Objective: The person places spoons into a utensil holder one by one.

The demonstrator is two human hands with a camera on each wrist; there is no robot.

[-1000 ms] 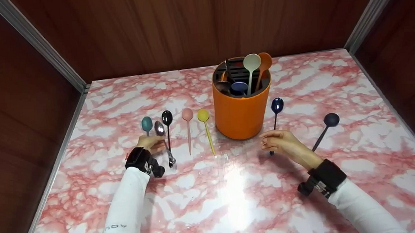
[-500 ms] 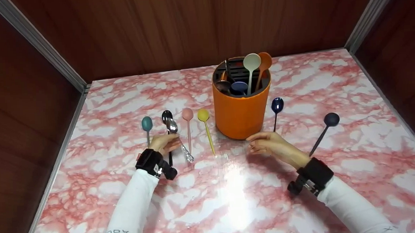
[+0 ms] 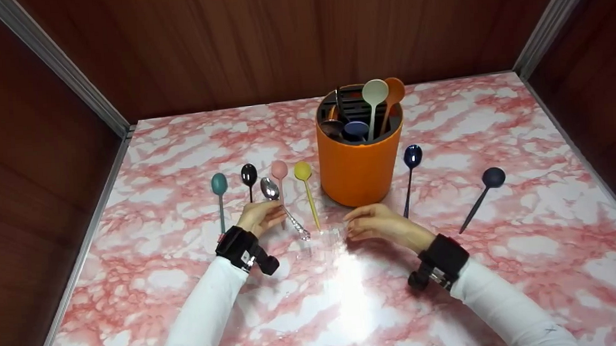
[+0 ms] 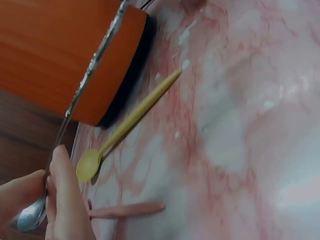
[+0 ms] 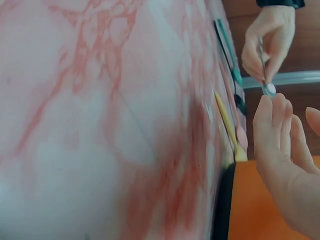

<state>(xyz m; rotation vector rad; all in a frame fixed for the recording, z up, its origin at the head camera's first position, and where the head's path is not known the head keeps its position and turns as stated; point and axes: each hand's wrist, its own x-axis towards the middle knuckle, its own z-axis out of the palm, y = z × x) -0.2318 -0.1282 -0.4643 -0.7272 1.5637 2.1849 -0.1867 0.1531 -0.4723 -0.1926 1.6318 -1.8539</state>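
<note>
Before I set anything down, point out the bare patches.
Bare: between the dark blue spoon and dark grey spoon; between the left sleeve and right sleeve; behind the teal spoon, up to the back wall. Crowded: left of the orange holder, where the yellow spoon, pink spoon and black spoon lie close and the left hand holds the silver spoon.
</note>
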